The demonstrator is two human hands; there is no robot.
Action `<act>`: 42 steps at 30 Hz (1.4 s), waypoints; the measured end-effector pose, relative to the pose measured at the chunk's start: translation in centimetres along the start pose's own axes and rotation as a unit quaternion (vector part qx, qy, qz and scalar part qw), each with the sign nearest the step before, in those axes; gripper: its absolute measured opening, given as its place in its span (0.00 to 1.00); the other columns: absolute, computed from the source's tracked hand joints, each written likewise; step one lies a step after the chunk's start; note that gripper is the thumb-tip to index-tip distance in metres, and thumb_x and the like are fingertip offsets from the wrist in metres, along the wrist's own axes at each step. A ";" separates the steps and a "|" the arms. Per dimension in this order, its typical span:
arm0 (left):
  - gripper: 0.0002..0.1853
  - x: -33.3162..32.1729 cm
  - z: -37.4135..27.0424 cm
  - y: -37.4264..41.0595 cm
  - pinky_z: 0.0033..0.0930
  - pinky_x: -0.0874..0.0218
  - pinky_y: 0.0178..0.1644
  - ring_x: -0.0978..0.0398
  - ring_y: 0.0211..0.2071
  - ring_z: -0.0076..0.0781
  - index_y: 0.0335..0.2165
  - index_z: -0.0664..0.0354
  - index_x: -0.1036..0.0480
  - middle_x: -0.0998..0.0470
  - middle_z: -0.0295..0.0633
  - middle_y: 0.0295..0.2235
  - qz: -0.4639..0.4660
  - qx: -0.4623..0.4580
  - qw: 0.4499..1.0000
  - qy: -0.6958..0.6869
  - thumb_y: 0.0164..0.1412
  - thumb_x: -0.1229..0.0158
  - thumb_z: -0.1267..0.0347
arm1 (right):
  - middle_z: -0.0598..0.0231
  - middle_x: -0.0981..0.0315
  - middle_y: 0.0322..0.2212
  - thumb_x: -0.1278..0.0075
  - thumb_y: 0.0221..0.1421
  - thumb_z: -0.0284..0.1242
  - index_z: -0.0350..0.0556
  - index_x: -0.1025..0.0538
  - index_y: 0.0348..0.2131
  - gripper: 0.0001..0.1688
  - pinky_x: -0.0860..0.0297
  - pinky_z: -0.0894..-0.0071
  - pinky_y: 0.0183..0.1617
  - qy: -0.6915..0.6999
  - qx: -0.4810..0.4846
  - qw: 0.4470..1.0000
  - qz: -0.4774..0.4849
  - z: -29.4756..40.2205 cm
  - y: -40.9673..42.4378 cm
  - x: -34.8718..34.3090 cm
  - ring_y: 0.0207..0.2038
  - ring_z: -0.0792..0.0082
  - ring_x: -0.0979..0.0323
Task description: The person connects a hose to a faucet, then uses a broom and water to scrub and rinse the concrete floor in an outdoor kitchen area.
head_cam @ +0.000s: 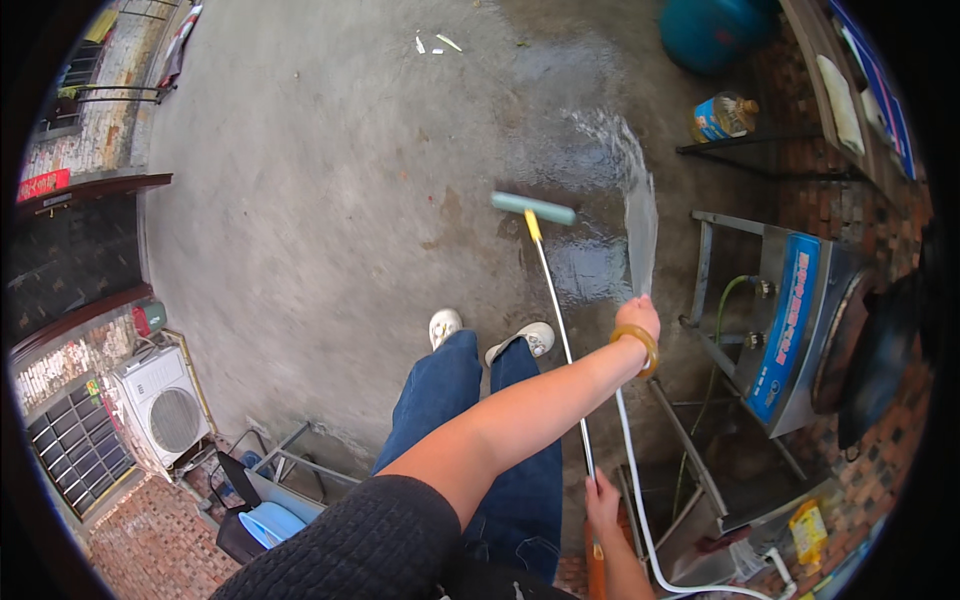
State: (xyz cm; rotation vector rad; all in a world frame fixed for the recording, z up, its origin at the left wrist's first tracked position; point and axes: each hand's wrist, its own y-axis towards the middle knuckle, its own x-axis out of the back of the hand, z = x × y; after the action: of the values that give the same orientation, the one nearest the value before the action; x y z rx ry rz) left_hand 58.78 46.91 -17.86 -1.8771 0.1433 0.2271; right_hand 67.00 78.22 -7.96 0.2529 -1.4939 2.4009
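My left hand (pixel 639 311), with a yellowish bangle on its wrist, is closed around the end of a white hose (pixel 628 450). Water (pixel 640 217) fans out from it over the concrete floor (pixel 300 225), which is dark and wet around there. Lower down, my right hand (pixel 602 499) grips the metal pole (pixel 559 315) of a floor squeegee or sponge mop. Its yellow neck joins a blue-green head (pixel 534 208) that lies on or just above the floor, left of the water stream. My left arm crosses over the pole.
To the right stand a metal gas stove (pixel 787 330) on a frame, a bottle of yellowish liquid (pixel 720 118) and a teal rounded container (pixel 712 30). White scraps (pixel 437 45) lie far ahead. An air-conditioner unit (pixel 161 405) and a blue basin (pixel 271 523) are at the lower left.
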 end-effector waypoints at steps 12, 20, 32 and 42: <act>0.16 3.6 -4.7 1.3 0.37 0.47 0.27 0.37 0.23 0.44 0.25 0.61 0.35 0.33 0.46 0.21 0.014 0.053 0.990 0.127 0.60 0.60 0.60 | 0.79 0.44 0.12 0.60 0.58 0.30 0.41 0.30 0.38 0.13 0.51 0.83 0.12 0.028 -0.040 0.999 0.010 6.7 10.9 -2.2 0.11 0.86 0.48; 0.16 2.0 -14.6 3.3 0.27 0.59 0.11 0.48 0.08 0.23 0.18 0.51 0.44 0.45 0.29 0.10 0.087 0.047 0.992 0.079 0.60 0.58 0.59 | 0.73 0.40 0.10 0.60 0.57 0.32 0.43 0.32 0.29 0.11 0.42 0.71 0.14 0.013 0.247 0.967 -0.059 39.0 36.3 -14.3 0.10 0.73 0.41; 0.16 5.5 -18.0 1.5 0.27 0.60 0.11 0.51 0.08 0.21 0.21 0.53 0.43 0.45 0.30 0.11 -0.017 0.088 0.988 -0.126 0.61 0.61 0.58 | 0.61 0.34 0.16 0.53 0.52 0.28 0.36 0.30 0.43 0.19 0.38 0.74 0.24 -0.189 0.056 0.979 0.053 18.6 5.1 -5.3 0.19 0.79 0.41; 0.18 12.5 -22.8 3.0 0.32 0.52 0.14 0.44 0.09 0.27 0.20 0.55 0.40 0.41 0.34 0.11 -0.053 0.138 0.971 -0.189 0.61 0.59 0.56 | 0.47 0.31 0.24 0.57 0.54 0.31 0.43 0.29 0.37 0.13 0.36 0.60 0.32 -0.191 0.165 0.966 0.056 33.8 23.7 -22.5 0.29 0.52 0.30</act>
State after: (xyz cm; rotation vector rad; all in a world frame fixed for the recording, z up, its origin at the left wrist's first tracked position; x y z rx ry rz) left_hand 72.28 24.52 -16.69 -1.5303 -0.1792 0.4620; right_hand 79.64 34.53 -19.80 0.7611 -1.2631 2.8082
